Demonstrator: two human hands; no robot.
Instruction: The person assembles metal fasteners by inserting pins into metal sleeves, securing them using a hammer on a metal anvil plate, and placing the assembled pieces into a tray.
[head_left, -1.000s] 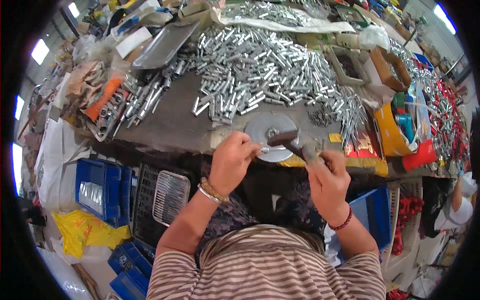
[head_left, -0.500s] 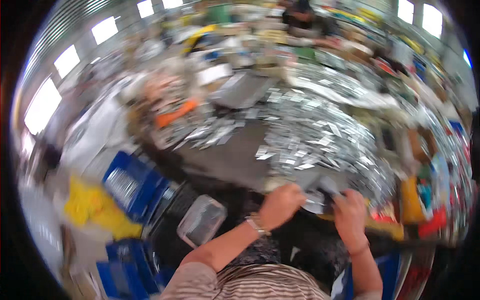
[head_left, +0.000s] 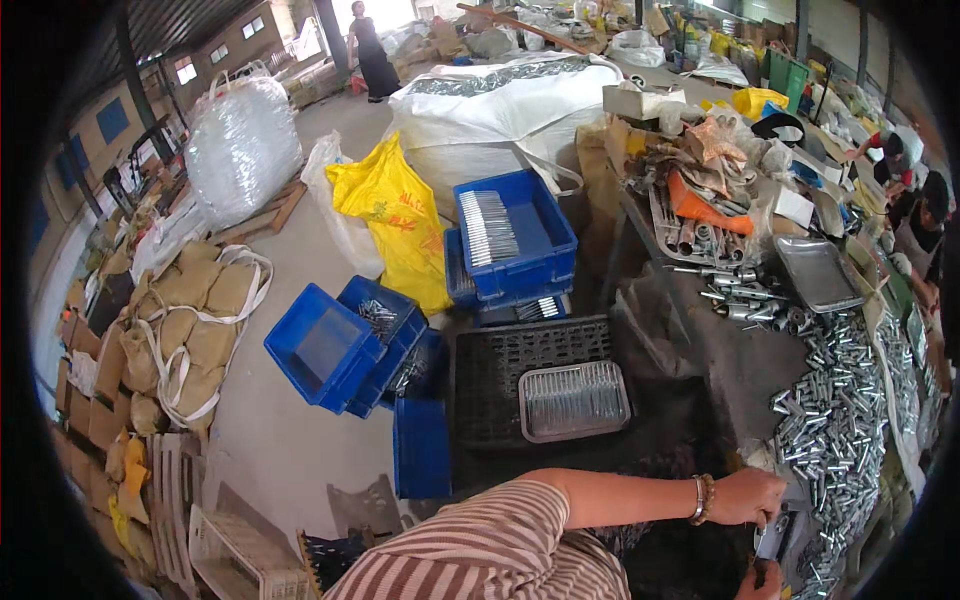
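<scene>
My left hand (head_left: 748, 497) reaches to the right over the table edge, fingers closed in a pinch, a bracelet at its wrist. Below it, my right hand (head_left: 762, 582) shows only in part at the lower edge, its fingers curled. Between the two hands is a small pale grey piece (head_left: 771, 541); its kind and which hand grips it cannot be made out. Just right of both hands, a large heap of shiny metal cylinders (head_left: 828, 440) covers the table. A metal tray (head_left: 533, 436) with a row of slim metal rods rests on a black plastic crate (head_left: 490, 365) left of the table.
Blue bins (head_left: 325, 345), some with metal parts, stand left of the crate; more blue bins (head_left: 545, 225) stand beyond it. A yellow sack (head_left: 395, 215) and big white bag (head_left: 480, 120) lie behind. On the table are an empty metal tray (head_left: 820, 275) and orange piece (head_left: 700, 207).
The view has swung left and sharpened, so the table and my hands now sit at the right edge. The hands remain close together; the blue bins and crate have come to the middle.
</scene>
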